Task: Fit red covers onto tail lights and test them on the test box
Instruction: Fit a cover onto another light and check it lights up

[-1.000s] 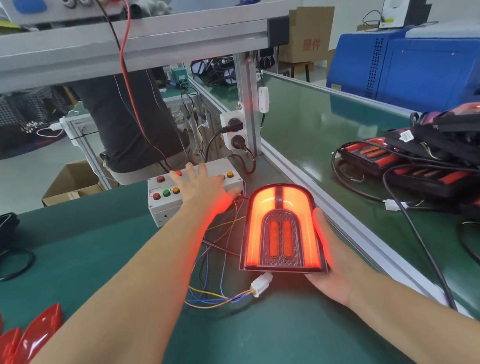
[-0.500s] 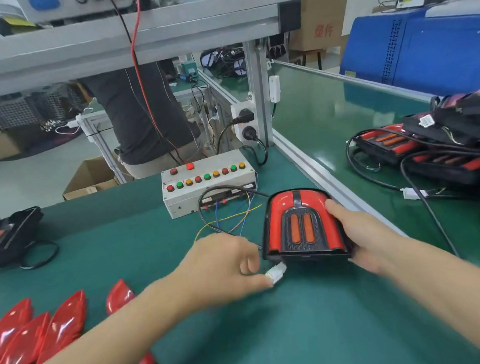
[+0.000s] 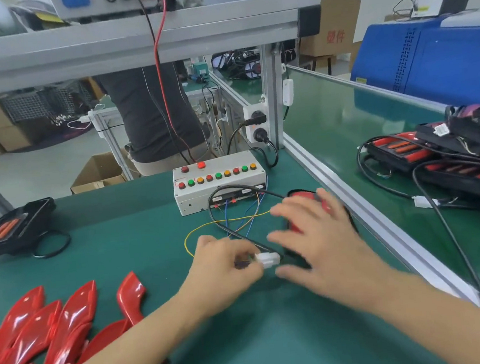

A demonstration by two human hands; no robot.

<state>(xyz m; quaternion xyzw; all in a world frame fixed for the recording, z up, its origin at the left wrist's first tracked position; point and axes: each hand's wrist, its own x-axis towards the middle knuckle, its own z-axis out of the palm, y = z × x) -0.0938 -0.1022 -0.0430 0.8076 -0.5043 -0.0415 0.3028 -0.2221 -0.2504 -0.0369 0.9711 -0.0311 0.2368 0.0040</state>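
A green-matted workbench [image 3: 91, 231] under an aluminium frame [image 3: 131, 42] is seen, with another bench alongside.

A double socket [image 3: 257, 127] is fixed to the frame's upright post, with black plugs inserted. A red lead [image 3: 160, 72] is hung down from equipment on the upper shelf. A person in a dark top [image 3: 150, 114] is seen behind the bench. Cardboard boxes [image 3: 335, 28] are stacked beyond, beside a blue machine [image 3: 432, 60].

Two bare forearms, left hand [image 3: 223, 267] and right hand [image 3: 318, 250] ungloved, sleeveless
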